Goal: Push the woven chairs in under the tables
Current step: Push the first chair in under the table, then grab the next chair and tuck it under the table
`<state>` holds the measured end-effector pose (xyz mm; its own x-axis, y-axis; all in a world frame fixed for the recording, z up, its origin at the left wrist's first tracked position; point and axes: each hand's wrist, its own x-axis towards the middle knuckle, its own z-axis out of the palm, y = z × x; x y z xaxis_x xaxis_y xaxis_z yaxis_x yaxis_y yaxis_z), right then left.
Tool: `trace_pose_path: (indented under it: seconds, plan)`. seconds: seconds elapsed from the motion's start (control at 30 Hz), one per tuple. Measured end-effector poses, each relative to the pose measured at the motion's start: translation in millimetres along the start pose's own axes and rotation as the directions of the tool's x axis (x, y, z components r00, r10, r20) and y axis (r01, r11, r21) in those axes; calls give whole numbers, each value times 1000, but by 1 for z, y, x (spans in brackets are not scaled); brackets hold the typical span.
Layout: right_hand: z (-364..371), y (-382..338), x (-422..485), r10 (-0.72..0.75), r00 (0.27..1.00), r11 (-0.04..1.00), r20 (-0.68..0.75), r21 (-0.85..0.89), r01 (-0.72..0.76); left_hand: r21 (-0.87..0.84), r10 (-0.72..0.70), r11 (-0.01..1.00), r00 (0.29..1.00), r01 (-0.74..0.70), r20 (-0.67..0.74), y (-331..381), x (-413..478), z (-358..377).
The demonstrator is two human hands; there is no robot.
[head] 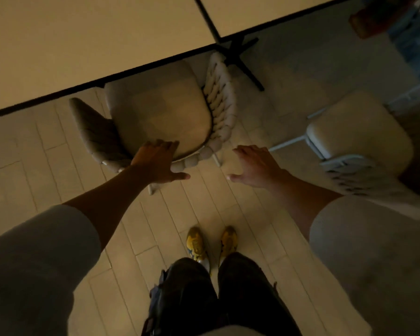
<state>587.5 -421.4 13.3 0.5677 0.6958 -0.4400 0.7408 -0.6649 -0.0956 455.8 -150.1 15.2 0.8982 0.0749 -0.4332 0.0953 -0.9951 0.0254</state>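
Left hand [158,163] flat on the woven chair [155,110] back, right hand [255,166] open just beside it; I'd push evenly, straight under the counter [83,44].

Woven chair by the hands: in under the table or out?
Mostly out: the woven chair has only its seat front under the table.

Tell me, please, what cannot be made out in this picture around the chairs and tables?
- Woven chair: its front edge and front legs, head view, hidden under the table.
- Left hand: whether its palm presses the chair back; the hand itself covers the contact.
- Second chair: its back is blurred, the lower part hidden by the right sleeve.
- Objects at top right: dark, blurred, cut by the edge.
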Motion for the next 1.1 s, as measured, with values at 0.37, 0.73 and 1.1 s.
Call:
trace_pose_path:
  seconds: [0.37, 0.73, 1.1]
  plan:
    - [40, 64, -182, 443, 882, 863, 163, 189, -469, 229, 424, 873, 902, -430, 76, 164, 16, -62]
    - [101, 157, -385, 710, 672, 561, 212, 408, -720, 375, 623, 659, 753, -652, 212, 398, 9, -80]
    - [159, 280, -590, 837, 470, 328, 279, 431, -840, 326, 681, 608, 687, -724, 254, 640, -6, -84]
